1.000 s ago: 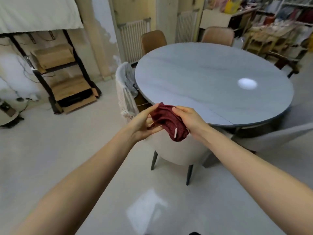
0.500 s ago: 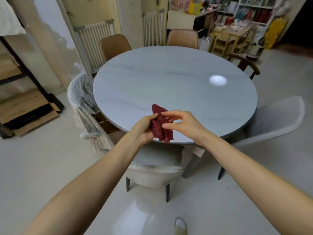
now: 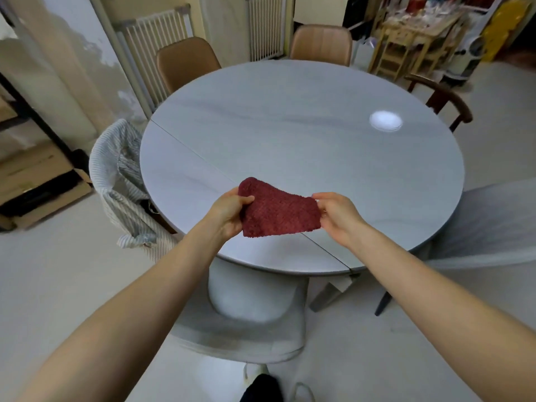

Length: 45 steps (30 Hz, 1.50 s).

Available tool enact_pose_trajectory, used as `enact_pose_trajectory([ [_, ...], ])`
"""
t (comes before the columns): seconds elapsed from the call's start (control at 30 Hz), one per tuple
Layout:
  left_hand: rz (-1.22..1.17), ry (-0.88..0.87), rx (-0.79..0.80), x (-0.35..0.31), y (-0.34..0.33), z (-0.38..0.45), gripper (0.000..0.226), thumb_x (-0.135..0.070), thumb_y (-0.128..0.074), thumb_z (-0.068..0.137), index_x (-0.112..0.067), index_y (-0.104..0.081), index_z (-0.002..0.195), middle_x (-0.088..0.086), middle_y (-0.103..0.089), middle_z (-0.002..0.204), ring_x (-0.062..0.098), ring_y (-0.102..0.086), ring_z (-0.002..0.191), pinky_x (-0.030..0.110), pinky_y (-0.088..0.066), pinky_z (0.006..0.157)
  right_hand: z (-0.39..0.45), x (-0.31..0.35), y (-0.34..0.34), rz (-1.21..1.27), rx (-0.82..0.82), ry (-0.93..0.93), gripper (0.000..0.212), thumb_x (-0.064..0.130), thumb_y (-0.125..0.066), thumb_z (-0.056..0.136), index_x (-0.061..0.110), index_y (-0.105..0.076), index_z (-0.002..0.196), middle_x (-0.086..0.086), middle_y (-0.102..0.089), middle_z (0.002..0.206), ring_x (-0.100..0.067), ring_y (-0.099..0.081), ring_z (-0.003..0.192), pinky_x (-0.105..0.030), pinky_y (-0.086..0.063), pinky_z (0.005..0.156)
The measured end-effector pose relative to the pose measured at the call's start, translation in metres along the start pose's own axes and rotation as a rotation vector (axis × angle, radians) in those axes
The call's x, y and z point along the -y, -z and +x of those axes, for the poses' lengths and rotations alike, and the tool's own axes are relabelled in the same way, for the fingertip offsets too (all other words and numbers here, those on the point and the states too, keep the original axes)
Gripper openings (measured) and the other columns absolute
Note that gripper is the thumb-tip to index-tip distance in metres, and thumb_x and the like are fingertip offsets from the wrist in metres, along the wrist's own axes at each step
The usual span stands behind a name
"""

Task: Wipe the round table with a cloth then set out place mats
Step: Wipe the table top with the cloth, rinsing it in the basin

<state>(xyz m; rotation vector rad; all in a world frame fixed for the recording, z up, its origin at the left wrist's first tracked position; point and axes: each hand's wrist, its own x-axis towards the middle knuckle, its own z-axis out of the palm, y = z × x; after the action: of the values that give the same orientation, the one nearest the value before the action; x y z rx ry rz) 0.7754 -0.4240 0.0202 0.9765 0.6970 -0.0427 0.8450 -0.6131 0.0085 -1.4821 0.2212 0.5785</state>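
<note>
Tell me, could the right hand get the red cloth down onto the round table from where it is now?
Probably yes. The right hand and left hand hold the red cloth stretched above the near part of the round table, and nothing lies on the tabletop beneath it.

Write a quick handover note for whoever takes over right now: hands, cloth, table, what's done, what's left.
Left hand grips the left edge of the dark red cloth; right hand pinches its right edge.
The cloth is spread between them above the near edge of the round table.
Done: cloth in hand and opened out.
Left: wipe the tabletop, then set out place mats; none are in view.
</note>
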Motion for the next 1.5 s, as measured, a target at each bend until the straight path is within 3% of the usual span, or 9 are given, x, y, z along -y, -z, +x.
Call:
enact_pose_trajectory([
  [0.2,-0.064,0.056,0.115,-0.018,-0.012,0.036,0.038,0.012,-0.032,0.097,-0.003,-0.051,0.126,0.016,-0.061,0.101,0.026,-0.062,0.095,0.038,-0.051,0.074,0.012,0.004,-0.007,-0.06,0.231,-0.101,0.045,0.007,-0.069,0.086,0.021,-0.048,0.123,-0.009,-0.064,0.112,-0.023,-0.066,0.096,-0.04,-0.056,0.084],
  [0.47,0.228,0.273,0.129,0.009,-0.031,0.083,0.036,0.008,-0.055,0.091,0.006,-0.051,0.127,0.021,-0.061,0.122,0.021,-0.064,0.082,0.027,-0.059,0.058,0.047,0.025,0.003,0.075,-0.093,-0.002,0.032,-0.012,-0.048,0.085,0.005,-0.064,0.107,-0.006,-0.057,0.076,-0.012,-0.051,0.063,-0.017,-0.044,0.047],
  [0.67,0.413,0.234,0.338,0.06,-0.104,0.087,0.027,0.006,-0.045,0.091,0.004,-0.061,0.113,0.014,-0.065,0.09,0.016,-0.064,0.066,0.023,-0.054,0.055,0.056,0.032,0.074,0.085,-0.25,0.053,0.003,-0.004,-0.067,0.084,-0.003,-0.068,0.081,-0.011,-0.065,0.079,-0.015,-0.064,0.076,-0.018,-0.056,0.063],
  [0.77,0.274,0.444,0.528,0.068,-0.138,0.093,0.035,-0.034,-0.045,0.099,-0.004,-0.064,0.095,0.006,-0.066,0.081,0.011,-0.065,0.063,0.02,-0.052,0.056,0.064,0.044,0.122,0.222,-0.037,-0.025,0.014,0.001,-0.07,0.082,-0.008,-0.068,0.093,-0.014,-0.072,0.091,-0.022,-0.072,0.089,-0.021,-0.057,0.078],
  [0.87,0.398,0.504,0.628,0.069,-0.162,0.11,0.056,-0.068,-0.049,0.085,-0.014,-0.064,0.084,-0.001,-0.064,0.073,0.01,-0.06,0.064,0.022,-0.045,0.064,0.085,0.044,0.151,-0.046,-0.026,-0.026,0.022,-0.005,-0.068,0.083,-0.013,-0.065,0.103,-0.02,-0.071,0.095,-0.02,-0.073,0.084,-0.02,-0.057,0.074],
  [0.97,0.891,0.286,0.681,0.086,-0.178,0.128,0.018,-0.036,-0.072,0.083,-0.022,-0.067,0.092,-0.009,-0.066,0.078,0.006,-0.055,0.071,0.021,-0.035,0.064,0.119,0.037,0.173,-0.572,-0.207,0.103,0.023,0.018,-0.073,0.084,-0.004,-0.068,0.089,-0.013,-0.064,0.068,-0.017,-0.065,0.057,-0.028,-0.053,0.059],
  [1.07,0.784,0.311,0.564,0.097,-0.202,0.152,0.012,-0.019,-0.07,0.086,-0.02,-0.059,0.08,-0.006,-0.057,0.065,0.009,-0.043,0.061,0.018,-0.027,0.051,0.153,0.038,0.199,-0.893,-0.136,0.183,0.035,0.038,-0.062,0.091,0.004,-0.062,0.083,-0.01,-0.062,0.074,-0.021,-0.056,0.069,-0.033,-0.043,0.066],
  [1.23,0.368,0.431,0.378,0.091,-0.227,0.171,0.011,-0.018,-0.052,0.091,-0.015,-0.063,0.089,0.005,-0.064,0.077,0.022,-0.065,0.063,0.021,-0.047,0.05,0.174,0.038,0.227,-0.339,0.192,-0.147,0.018,0.032,-0.051,0.099,0.018,-0.054,0.088,0.0,-0.057,0.084,-0.013,-0.056,0.076,-0.026,-0.043,0.07],
  [1.5,0.969,0.011,-0.004,0.104,-0.244,0.212,0.026,-0.025,-0.06,0.091,-0.006,-0.057,0.11,0.011,-0.065,0.105,0.029,-0.07,0.084,0.029,-0.057,0.059,0.194,0.064,0.249,-0.622,0.089,0.311,0.004,0.014,-0.064,0.091,0.012,-0.061,0.09,-0.012,-0.067,0.076,-0.018,-0.061,0.064,-0.025,-0.046,0.061],
])
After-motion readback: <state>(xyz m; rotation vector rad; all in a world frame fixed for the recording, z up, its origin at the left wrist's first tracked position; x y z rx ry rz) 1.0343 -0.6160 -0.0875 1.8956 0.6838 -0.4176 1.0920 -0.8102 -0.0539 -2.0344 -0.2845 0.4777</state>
